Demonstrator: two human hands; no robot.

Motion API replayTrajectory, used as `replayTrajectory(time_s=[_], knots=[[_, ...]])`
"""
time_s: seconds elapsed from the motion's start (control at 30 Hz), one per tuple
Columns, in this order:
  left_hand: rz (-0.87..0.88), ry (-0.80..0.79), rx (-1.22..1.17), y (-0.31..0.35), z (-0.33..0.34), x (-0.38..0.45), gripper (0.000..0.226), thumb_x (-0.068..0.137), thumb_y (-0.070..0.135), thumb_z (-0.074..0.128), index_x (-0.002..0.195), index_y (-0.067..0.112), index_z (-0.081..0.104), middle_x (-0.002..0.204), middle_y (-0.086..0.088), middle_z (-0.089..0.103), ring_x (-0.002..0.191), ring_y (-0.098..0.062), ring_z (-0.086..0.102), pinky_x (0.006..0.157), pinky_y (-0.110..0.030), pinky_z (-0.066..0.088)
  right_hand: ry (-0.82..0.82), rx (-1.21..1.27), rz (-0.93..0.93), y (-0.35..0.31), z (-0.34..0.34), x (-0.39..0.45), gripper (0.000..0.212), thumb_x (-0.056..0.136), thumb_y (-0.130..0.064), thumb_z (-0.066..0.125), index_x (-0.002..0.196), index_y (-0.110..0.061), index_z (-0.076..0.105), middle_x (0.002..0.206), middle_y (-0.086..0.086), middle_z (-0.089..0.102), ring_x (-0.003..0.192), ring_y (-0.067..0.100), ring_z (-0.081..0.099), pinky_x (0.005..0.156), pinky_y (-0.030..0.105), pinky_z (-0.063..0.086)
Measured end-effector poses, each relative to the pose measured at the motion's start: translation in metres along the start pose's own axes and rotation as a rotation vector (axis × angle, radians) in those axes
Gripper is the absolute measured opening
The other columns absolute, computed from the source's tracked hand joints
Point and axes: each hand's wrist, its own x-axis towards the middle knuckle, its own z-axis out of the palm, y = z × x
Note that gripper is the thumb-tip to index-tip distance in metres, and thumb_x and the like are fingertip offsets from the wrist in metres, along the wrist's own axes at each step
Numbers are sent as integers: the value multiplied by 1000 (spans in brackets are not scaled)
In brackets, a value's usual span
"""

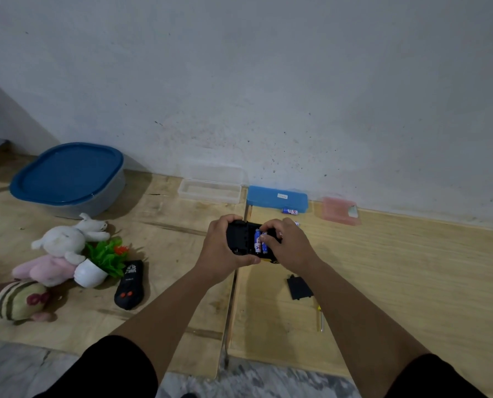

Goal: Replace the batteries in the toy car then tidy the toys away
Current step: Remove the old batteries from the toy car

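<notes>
The toy car [239,238] is turned belly up, black underside showing, held above the wooden floor. My left hand [220,251] grips its left end. My right hand [288,244] curls over its right end, fingers pressing on the blue-and-white batteries [259,241] sitting in the open compartment. A loose battery [290,211] lies in front of the blue case. The black battery cover [299,288] lies on the floor below my right wrist. A thin yellow-handled screwdriver [320,318] lies near it.
A blue-lidded tub [67,179] stands back left. Plush toys [64,239], a fake potted plant [101,262] and a black remote [130,284] lie at left. A clear open box [210,191], blue case [276,198] and pink box [340,211] line the wall.
</notes>
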Motion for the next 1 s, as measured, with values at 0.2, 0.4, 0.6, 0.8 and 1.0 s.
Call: replayTrajectory(time_s=[0.2,0.4,0.6,0.8,1.0], knots=[[10,-1,24,1,5,-3,85,51,18,92,120,28,43,119,1,43,102,-5,47,80,-6,39,-9,-30,15,-5,-1,4,15,92,-26,56,100,-15,59,102,2,45,86,12,48,60,16,36],[-6,-16,3,1,10,-4,85,52,19,92,120,29,43,121,1,42,105,-7,47,74,-3,40,7,-11,49,-2,-1,5,25,82,-38,67,87,-18,53,100,3,47,84,15,49,63,22,38],[-33,17,-1,0,13,-1,87,50,19,93,122,27,44,121,1,42,106,-11,49,78,-8,40,-6,115,-14,-7,9,1,21,84,-22,67,83,-19,46,85,0,59,84,18,57,66,25,45],[-22,26,-23,6,12,6,84,52,19,92,121,27,44,120,2,42,106,-9,48,82,-12,42,144,193,-5,-14,2,4,38,94,-18,51,130,-20,40,90,10,65,82,21,61,75,32,49],[-18,34,-1,4,6,9,83,54,18,91,122,25,44,119,1,42,104,-7,47,84,-13,39,250,202,25,1,-12,8,44,98,-23,42,141,-20,29,76,9,63,63,17,58,58,26,45]])
